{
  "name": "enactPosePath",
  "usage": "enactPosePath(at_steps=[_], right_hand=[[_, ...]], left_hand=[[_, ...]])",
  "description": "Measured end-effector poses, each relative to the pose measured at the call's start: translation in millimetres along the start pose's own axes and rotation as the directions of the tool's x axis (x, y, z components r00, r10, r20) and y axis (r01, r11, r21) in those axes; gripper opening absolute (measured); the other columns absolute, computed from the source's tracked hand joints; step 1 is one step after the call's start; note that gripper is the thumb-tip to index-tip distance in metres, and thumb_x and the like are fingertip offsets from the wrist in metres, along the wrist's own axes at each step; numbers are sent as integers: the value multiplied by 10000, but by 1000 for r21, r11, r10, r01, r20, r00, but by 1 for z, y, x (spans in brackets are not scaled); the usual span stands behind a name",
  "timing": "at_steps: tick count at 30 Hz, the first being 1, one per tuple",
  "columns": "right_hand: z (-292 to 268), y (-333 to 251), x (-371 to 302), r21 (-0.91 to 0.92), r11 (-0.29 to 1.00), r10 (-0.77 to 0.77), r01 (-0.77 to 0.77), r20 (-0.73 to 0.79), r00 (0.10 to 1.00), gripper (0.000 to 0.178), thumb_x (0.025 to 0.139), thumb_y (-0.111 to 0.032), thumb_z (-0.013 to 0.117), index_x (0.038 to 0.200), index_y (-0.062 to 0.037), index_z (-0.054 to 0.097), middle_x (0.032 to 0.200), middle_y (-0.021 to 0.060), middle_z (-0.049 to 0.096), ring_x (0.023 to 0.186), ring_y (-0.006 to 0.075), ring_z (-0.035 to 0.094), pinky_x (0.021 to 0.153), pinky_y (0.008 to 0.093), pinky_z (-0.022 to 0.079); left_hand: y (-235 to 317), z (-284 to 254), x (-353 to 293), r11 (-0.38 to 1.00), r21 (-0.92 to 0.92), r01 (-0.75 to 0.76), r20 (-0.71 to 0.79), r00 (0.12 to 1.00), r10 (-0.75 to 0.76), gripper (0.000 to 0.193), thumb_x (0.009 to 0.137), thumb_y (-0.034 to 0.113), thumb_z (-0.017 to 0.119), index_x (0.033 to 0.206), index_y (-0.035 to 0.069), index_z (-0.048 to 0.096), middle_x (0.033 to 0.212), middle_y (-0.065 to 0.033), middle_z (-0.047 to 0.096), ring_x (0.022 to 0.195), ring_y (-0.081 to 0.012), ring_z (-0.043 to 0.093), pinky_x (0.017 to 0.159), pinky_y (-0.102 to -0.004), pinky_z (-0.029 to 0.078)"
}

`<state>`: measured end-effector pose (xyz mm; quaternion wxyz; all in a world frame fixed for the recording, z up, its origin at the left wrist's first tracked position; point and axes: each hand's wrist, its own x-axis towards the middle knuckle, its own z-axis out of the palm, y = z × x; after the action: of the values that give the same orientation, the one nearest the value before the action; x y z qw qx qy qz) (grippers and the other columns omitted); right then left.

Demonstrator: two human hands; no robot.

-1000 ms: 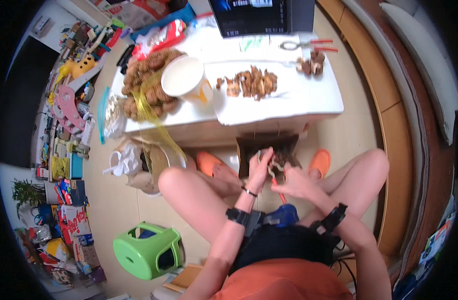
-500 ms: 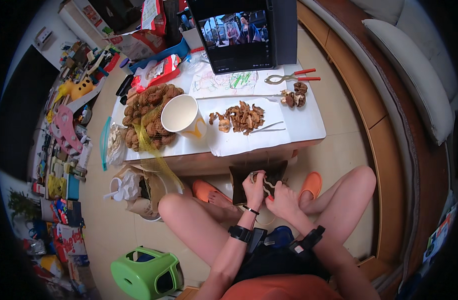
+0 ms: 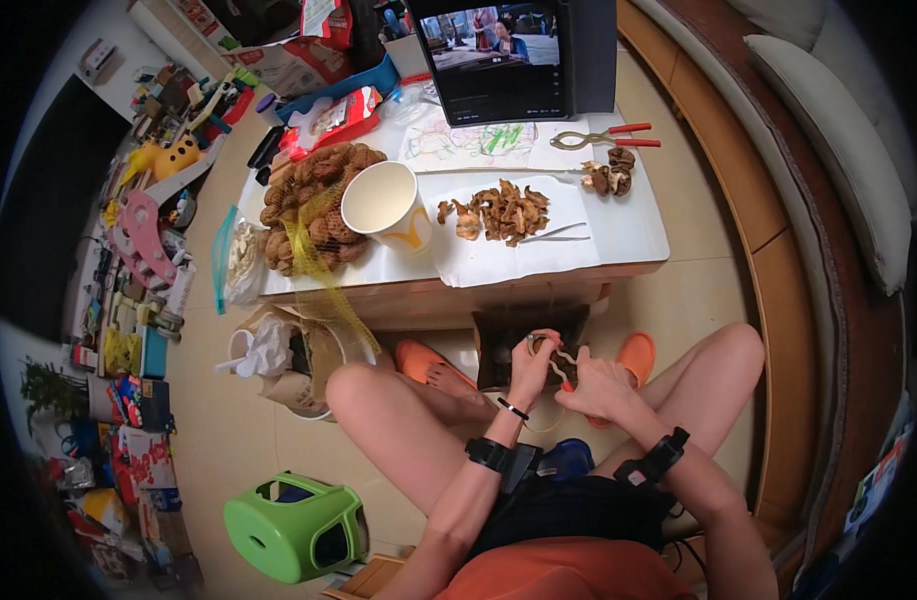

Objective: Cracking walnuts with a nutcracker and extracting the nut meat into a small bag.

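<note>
Between my knees, my left hand is closed around the metal head of a pair of nutcracker pliers. My right hand is closed on their red-ended handles. A small brown rounded thing shows between the jaws, mostly hidden by my fingers. Right below my hands an open dark brown bag or box stands on the floor against the table. On the table, brown kernel pieces lie on a white paper sheet with thin metal tools. Several walnuts sit in a yellow mesh net.
A white paper cup stands beside the net. Farther back are a tablet, a second pair of red-handled pliers and cracked walnuts. A lined waste bin and green stool stand at left.
The whole view has shifted, so the table and my hands sit a little differently in the picture. Both hands keep their hold on the pliers. The tablet's picture has changed.
</note>
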<state>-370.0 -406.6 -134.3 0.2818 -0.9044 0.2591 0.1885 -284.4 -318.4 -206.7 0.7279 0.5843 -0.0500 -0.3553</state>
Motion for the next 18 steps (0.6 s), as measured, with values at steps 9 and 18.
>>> enactPosePath(at_steps=[9, 18], right_hand=[[8, 7, 5, -26, 993, -112, 114, 43, 993, 524, 632, -341, 550, 893, 93, 416, 715, 266, 570, 694, 394, 573, 651, 431, 457], [17, 9, 15, 191, 963, -184, 190, -47, 982, 438, 719, -343, 515, 835, 66, 409, 654, 277, 542, 664, 412, 554, 612, 447, 444]], left_hand=[[-2, 2, 0, 995, 9, 101, -91, 991, -100, 218, 806, 224, 573, 798, 6, 573, 736, -27, 571, 684, -80, 516, 620, -210, 405], [-5, -18, 8, 792, -581, 186, 0, 974, -228, 340, 896, 241, 391, 1006, -75, 450, 951, -176, 533, 903, -248, 528, 833, -319, 438]])
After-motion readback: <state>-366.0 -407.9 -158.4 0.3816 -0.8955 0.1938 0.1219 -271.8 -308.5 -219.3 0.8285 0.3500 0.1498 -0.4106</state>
